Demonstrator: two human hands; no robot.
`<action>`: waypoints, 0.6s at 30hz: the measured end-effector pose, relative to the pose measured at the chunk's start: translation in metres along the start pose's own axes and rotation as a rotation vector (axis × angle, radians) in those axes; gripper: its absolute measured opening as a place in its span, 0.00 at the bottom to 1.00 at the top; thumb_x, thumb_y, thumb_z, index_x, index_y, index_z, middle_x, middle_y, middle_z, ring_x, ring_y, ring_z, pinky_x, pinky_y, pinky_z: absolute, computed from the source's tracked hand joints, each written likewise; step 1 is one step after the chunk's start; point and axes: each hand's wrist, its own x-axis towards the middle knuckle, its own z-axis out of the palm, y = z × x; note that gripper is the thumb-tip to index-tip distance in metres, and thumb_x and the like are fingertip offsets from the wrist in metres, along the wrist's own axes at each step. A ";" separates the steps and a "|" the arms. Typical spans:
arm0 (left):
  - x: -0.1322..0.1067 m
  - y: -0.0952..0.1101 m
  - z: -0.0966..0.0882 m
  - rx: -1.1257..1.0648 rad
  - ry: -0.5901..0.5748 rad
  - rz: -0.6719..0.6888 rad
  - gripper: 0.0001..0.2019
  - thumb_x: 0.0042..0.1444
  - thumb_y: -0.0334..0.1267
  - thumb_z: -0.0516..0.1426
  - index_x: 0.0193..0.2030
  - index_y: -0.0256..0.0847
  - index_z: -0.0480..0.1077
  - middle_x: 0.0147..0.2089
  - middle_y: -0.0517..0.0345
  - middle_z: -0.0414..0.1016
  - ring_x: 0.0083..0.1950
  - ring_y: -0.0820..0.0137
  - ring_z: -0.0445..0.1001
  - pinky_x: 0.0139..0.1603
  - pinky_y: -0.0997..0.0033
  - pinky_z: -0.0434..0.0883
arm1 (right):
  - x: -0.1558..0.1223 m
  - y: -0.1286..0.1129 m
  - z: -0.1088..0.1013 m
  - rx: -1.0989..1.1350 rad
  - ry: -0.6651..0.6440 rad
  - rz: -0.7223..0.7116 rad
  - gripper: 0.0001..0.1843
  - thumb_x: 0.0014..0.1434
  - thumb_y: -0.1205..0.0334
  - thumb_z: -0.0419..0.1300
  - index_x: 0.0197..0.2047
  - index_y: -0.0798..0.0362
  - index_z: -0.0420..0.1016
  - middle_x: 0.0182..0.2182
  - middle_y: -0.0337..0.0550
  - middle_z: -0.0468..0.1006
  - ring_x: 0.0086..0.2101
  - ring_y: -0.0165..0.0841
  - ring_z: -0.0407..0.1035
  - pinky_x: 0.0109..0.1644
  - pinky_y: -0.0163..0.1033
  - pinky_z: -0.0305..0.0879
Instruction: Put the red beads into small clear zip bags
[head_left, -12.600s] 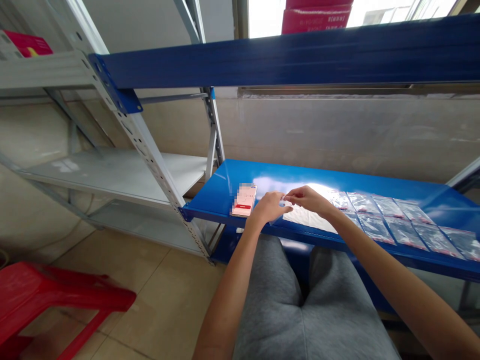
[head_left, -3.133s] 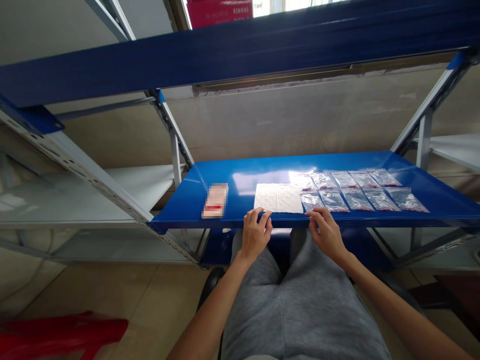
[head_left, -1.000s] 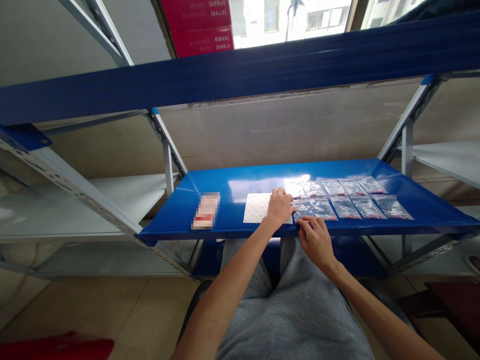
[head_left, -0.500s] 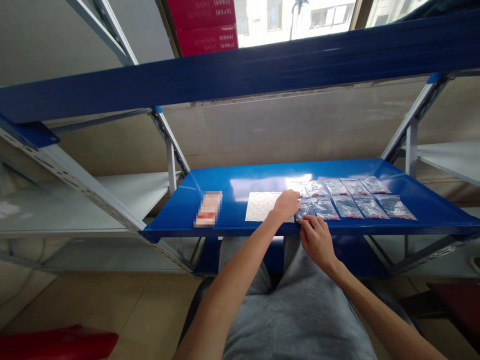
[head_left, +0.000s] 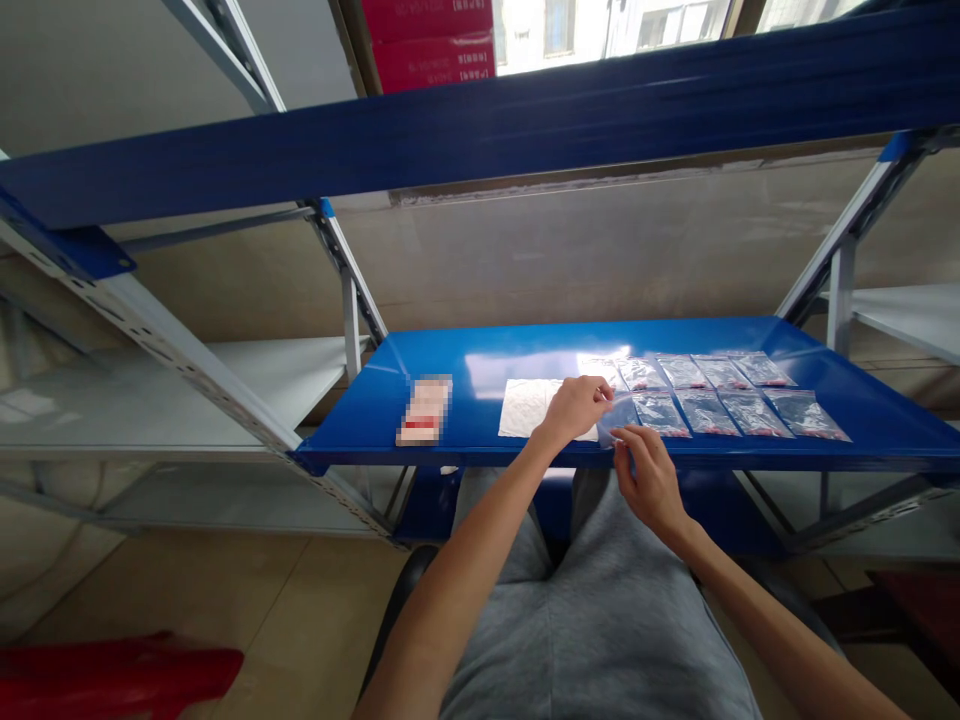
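A small clear zip bag [head_left: 619, 416] with red at its edge is lifted and tilted above the front left of the blue steel shelf [head_left: 465, 420]. My left hand [head_left: 576, 408] pinches its upper corner, and my right hand [head_left: 651, 478] holds its lower edge near the shelf's front rim. Several similar bags [head_left: 709, 412] with red contents lie flat in two rows to the right. My left hand partly covers a white sheet [head_left: 529, 408]. A pixelated pink-and-white card or package [head_left: 426, 410] lies farther left, apart from both hands.
A blue crossbeam [head_left: 480, 125] of the upper shelf runs above my hands. Perforated metal uprights [head_left: 187, 355] frame the shelf. My grey-trousered knees [head_left: 600, 640] sit below its front edge. A red plastic stool [head_left: 112, 670] stands on the tiled floor at lower left.
The front left bag has risen off the shelf and tilted between my fingers. My left hand has shifted right onto it, and my right hand has lifted slightly with it.
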 end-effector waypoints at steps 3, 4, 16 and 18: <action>-0.019 0.004 -0.014 -0.243 0.052 0.002 0.06 0.57 0.33 0.65 0.42 0.40 0.81 0.35 0.57 0.82 0.38 0.69 0.80 0.43 0.71 0.74 | 0.014 -0.013 -0.011 0.099 0.073 0.175 0.11 0.71 0.58 0.52 0.49 0.50 0.73 0.38 0.49 0.77 0.37 0.39 0.72 0.43 0.45 0.68; -0.026 0.006 -0.017 -0.296 0.065 0.013 0.07 0.56 0.33 0.66 0.42 0.40 0.81 0.34 0.57 0.82 0.38 0.69 0.79 0.43 0.72 0.74 | 0.020 -0.018 -0.015 0.126 0.061 0.263 0.12 0.71 0.55 0.53 0.48 0.50 0.74 0.35 0.47 0.77 0.33 0.37 0.71 0.40 0.43 0.67; -0.070 0.005 -0.041 -0.484 0.219 -0.075 0.03 0.52 0.32 0.67 0.35 0.39 0.79 0.30 0.59 0.81 0.33 0.71 0.78 0.38 0.73 0.74 | 0.091 -0.052 -0.018 0.695 -0.405 0.586 0.29 0.56 0.33 0.63 0.32 0.54 0.78 0.24 0.46 0.80 0.22 0.33 0.68 0.24 0.37 0.60; -0.073 -0.001 -0.041 -0.532 0.218 -0.106 0.05 0.51 0.33 0.68 0.34 0.38 0.78 0.29 0.58 0.81 0.33 0.70 0.79 0.38 0.72 0.74 | 0.095 -0.052 -0.015 0.706 -0.435 0.546 0.27 0.56 0.35 0.64 0.33 0.54 0.80 0.25 0.46 0.81 0.23 0.33 0.70 0.24 0.36 0.61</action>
